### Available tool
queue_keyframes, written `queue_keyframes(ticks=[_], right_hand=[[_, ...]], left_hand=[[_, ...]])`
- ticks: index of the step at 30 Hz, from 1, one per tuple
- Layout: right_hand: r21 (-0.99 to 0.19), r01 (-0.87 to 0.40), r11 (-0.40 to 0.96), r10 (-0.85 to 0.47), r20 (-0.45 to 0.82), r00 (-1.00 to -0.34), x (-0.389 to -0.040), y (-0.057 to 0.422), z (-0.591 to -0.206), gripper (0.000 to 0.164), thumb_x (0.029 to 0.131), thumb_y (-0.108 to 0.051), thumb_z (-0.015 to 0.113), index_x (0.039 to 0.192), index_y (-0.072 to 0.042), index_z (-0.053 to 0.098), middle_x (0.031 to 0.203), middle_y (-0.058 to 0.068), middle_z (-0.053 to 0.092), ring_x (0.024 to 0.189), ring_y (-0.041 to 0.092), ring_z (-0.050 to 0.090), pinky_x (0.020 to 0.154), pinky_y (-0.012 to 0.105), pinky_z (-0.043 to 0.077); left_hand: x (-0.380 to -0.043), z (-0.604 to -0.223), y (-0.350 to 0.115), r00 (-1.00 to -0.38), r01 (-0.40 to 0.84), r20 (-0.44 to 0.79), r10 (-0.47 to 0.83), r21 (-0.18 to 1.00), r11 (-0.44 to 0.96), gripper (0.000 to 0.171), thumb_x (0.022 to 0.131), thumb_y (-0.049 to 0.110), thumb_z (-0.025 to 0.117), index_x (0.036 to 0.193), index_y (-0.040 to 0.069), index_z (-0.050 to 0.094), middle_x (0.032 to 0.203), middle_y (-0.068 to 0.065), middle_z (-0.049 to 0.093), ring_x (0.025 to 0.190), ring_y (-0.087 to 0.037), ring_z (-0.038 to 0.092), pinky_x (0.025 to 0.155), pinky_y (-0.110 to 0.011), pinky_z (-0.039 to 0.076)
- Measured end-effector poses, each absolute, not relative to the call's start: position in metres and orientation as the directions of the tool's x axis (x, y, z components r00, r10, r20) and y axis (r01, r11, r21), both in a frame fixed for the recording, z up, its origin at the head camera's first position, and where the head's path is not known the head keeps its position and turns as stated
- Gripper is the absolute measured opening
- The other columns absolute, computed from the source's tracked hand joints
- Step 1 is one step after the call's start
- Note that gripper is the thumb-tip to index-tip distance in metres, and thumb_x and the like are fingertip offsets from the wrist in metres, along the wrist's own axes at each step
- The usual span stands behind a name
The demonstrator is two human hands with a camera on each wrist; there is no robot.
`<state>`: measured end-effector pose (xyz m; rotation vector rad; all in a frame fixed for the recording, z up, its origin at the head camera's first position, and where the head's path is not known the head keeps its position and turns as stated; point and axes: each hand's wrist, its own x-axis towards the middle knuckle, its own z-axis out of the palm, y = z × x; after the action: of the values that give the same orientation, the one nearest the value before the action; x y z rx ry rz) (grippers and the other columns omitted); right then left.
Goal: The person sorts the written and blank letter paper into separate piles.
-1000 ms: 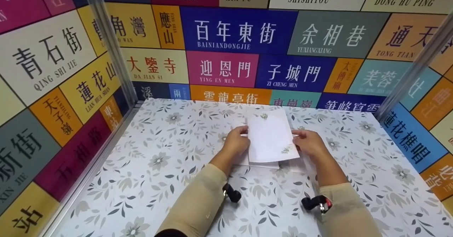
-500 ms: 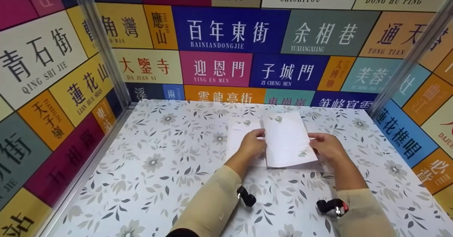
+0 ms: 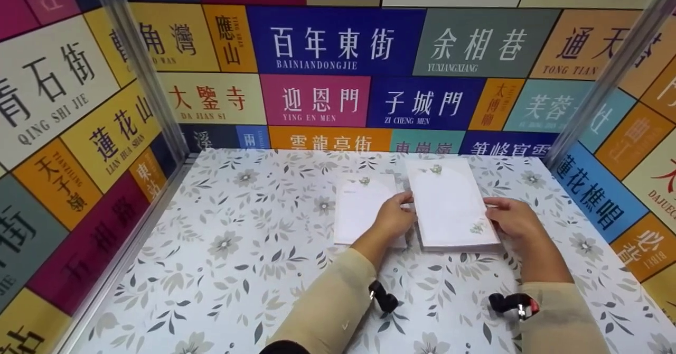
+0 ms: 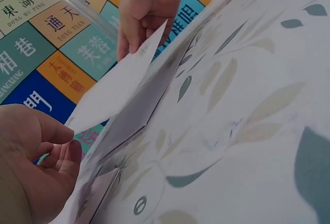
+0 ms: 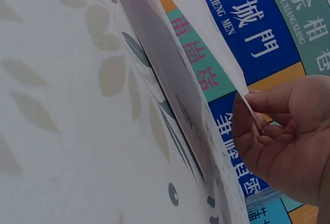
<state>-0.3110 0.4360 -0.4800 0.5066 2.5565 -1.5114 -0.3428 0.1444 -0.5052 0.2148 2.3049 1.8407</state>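
A white sheet of letter paper [image 3: 449,206] with small green floral prints at its top and lower right is held between both hands. My left hand [image 3: 393,217] pinches its left edge, and my right hand [image 3: 520,219] pinches its right edge between thumb and fingers. In the left wrist view the sheet [image 4: 116,87] is lifted at a slant above another paper [image 4: 147,108] lying on the table. To the left in the head view, a matching stack of letter paper [image 3: 359,216] lies flat, partly hidden by my left hand and forearm.
The table [image 3: 237,290] has a white cover with grey leaves and flowers. Walls [image 3: 338,39] of colourful name signs stand behind and at both sides, with clear strips [image 3: 145,68] at the corners. Beige sleeves and dark wrist cameras [image 3: 388,301] cover the forearms.
Both hands have carried the sheet to the right, off the left stack, which now shows more fully. The head view has shifted slightly to the right.
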Motion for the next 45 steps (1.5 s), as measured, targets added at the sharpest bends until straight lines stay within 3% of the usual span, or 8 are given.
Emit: queue_keyframes(ticks=[10,14,18,22,27,31,45], right_hand=[[-0.749,0.405,0.525,0.245,-0.322,-0.914,-0.311,0.447,-0.490,0.053,0.108,-0.021,0.057,0.159,-0.011,0.052,0.146,0.018,0.059,0.112,0.023,0.060,0.082,0.023,0.054],[-0.739,0.416,0.529,0.253,-0.331,-0.909,-0.311,0.447,-0.490,0.053,0.107,-0.022,0.059,0.158,-0.010,0.053,0.140,0.016,0.061,0.103,0.020,0.064,0.080,0.025,0.056],[-0.751,0.434,0.497,0.269,-0.342,-0.900,-0.311,0.449,-0.491,0.054,0.108,-0.025,0.060,0.157,-0.004,0.052,0.123,0.009,0.069,0.094,0.016,0.067,0.079,0.026,0.059],[-0.758,0.457,0.465,0.286,-0.360,-0.888,-0.312,0.450,-0.491,0.058,0.109,-0.032,0.059,0.159,-0.004,0.049,0.113,0.003,0.072,0.095,0.016,0.069,0.082,0.026,0.061],[-0.794,0.438,0.422,0.269,-0.351,-0.897,-0.315,0.442,-0.489,0.060,0.108,-0.036,0.061,0.159,-0.008,0.049,0.127,0.008,0.067,0.099,0.016,0.069,0.086,0.026,0.062],[-0.838,0.384,0.387,0.226,-0.318,-0.921,-0.317,0.433,-0.486,0.060,0.108,-0.033,0.063,0.159,-0.004,0.049,0.126,0.005,0.066,0.096,0.013,0.069,0.087,0.027,0.063],[-0.844,0.274,0.462,0.096,-0.260,-0.961,-0.336,0.360,-0.484,0.059,0.105,-0.030,0.067,0.156,-0.005,0.053,0.134,0.016,0.069,0.100,0.018,0.070,0.087,0.029,0.064]], left_hand=[[-0.332,-0.506,0.152,-0.942,-0.163,-0.182,0.281,0.983,0.089,0.059,0.097,-0.004,0.065,0.154,0.005,0.055,0.152,-0.011,0.063,0.136,-0.026,0.065,0.112,-0.040,0.057],[-0.329,-0.507,0.154,-0.943,-0.183,-0.202,0.265,0.978,0.095,0.056,0.099,-0.002,0.064,0.154,0.006,0.056,0.153,-0.011,0.063,0.143,-0.028,0.060,0.119,-0.042,0.051],[-0.328,-0.507,0.155,-0.936,-0.207,-0.233,0.264,0.971,0.121,0.055,0.100,0.000,0.065,0.153,0.009,0.058,0.153,-0.009,0.063,0.145,-0.028,0.058,0.122,-0.043,0.048],[-0.329,-0.506,0.154,-0.935,-0.188,-0.221,0.279,0.972,0.138,0.056,0.100,0.002,0.065,0.155,0.010,0.056,0.154,-0.008,0.063,0.146,-0.027,0.058,0.123,-0.043,0.048],[-0.330,-0.506,0.148,-0.939,-0.131,-0.172,0.297,0.979,0.154,0.057,0.100,0.004,0.067,0.155,0.008,0.055,0.154,-0.008,0.063,0.146,-0.028,0.058,0.123,-0.042,0.047],[-0.334,-0.508,0.141,-0.943,-0.086,-0.139,0.301,0.979,0.184,0.058,0.099,0.007,0.068,0.155,0.007,0.055,0.153,-0.008,0.064,0.144,-0.027,0.060,0.122,-0.040,0.048],[-0.346,-0.502,0.090,-0.959,-0.082,-0.121,0.256,0.985,0.155,0.061,0.100,0.008,0.069,0.158,0.008,0.051,0.157,-0.008,0.060,0.144,-0.028,0.060,0.123,-0.042,0.048]])
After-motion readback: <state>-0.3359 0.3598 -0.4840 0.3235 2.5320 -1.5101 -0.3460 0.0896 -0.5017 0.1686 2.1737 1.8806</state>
